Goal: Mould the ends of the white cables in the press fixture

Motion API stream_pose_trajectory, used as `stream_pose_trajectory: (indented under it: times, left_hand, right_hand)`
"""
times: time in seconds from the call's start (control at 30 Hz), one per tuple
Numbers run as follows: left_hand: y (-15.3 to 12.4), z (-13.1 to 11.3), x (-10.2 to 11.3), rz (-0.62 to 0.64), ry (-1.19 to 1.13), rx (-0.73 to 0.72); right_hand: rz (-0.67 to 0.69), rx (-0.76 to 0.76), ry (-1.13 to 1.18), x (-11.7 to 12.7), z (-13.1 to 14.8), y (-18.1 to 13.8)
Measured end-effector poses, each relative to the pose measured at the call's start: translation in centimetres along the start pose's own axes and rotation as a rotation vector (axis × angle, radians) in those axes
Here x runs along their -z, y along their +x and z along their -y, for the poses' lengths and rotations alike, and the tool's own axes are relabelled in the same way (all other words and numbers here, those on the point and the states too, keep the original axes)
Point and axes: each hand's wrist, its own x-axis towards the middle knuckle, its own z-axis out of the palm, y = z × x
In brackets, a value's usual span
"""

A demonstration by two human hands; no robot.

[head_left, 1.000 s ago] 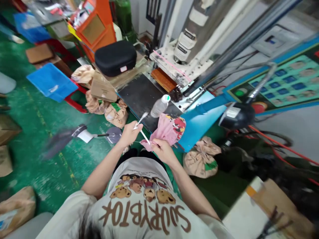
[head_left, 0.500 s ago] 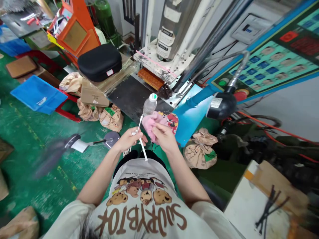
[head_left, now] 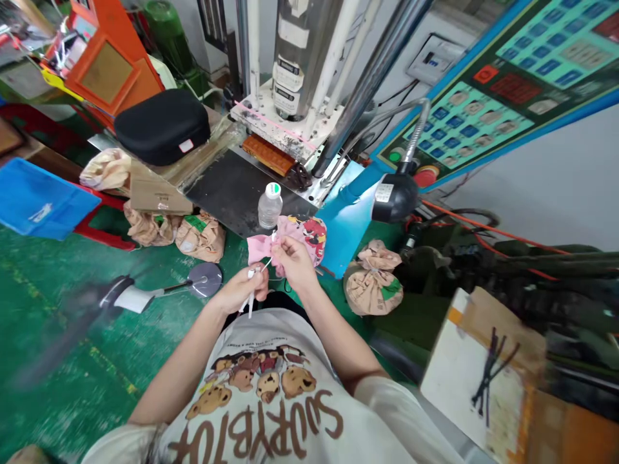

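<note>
My left hand [head_left: 243,289] is closed around a bundled white cord [head_left: 250,303], whose loose ends hang below the fingers. My right hand [head_left: 296,261] pinches the same cord, with a short length stretched between the two hands. Just beyond the right fingers is a pink cloth item [head_left: 260,247] with a bow-like shape and a red cartoon print, partly hidden by that hand. Whether the right fingers also touch the cloth I cannot tell. A clear plastic bottle [head_left: 269,207] with a white and green cap stands upright behind the cloth on a dark metal plate [head_left: 225,187].
A press machine [head_left: 285,122] rises ahead, its blue-framed control panel [head_left: 464,122] to the right. On the left are a black case [head_left: 162,125], paper bags [head_left: 200,235], a blue bin [head_left: 46,200] and a fan [head_left: 135,298]. Another paper bag [head_left: 372,287] sits right.
The right hand has shifted from the pink cloth to the white cord. The cord, earlier held straight up, is now drawn between the hands. The view has turned to the right.
</note>
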Motion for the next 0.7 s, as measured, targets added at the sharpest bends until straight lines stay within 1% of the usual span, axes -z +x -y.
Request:
stream_pose_trajectory:
  times: [0.1,0.17,0.23,0.33,0.43,0.47,0.53,0.63,0.7]
  left_hand:
    - [-1.1,0.7,1.2,-0.063,-0.015,0.001]
    - [-1.5,0.5,2.0,-0.146,-0.002,-0.030]
    - [-1.4,-0.2,2.3,-0.230,0.026,-0.085]
    - [-0.8,-1.5,1.7,-0.308,0.121,-0.174]
    - [-0.1,-2.3,0.8,-0.351,0.257,-0.249]
    - [0.0,-2.3,0.5,-0.362,0.297,-0.269]
    - [0.2,-2.0,0.3,-0.382,0.357,-0.305]
    - [0.4,-1.3,0.2,-0.411,0.405,-0.346]
    - [0.4,-1.0,0.3,-0.424,0.423,-0.359]
  right_hand:
    - [-0.026,0.081,-0.112,0.9,0.2,-0.5]
    - [0.007,0.129,-0.238,1.3,0.6,-1.1]
    - [0.066,0.171,-0.391,1.4,0.9,-1.8]
    - [0.163,0.270,-0.614,1.0,0.9,-2.8]
    - [0.236,0.338,-0.699,0.2,0.5,-3.5]
    - [0.238,0.330,-0.691,0.0,0.2,-3.7]
    - [0.210,0.257,-0.601,-0.5,-0.4,-4.1]
    - [0.125,0.046,-0.265,-1.1,-1.5,-4.4]
    - [0.023,-0.077,-0.002,-1.3,-2.0,-4.3]
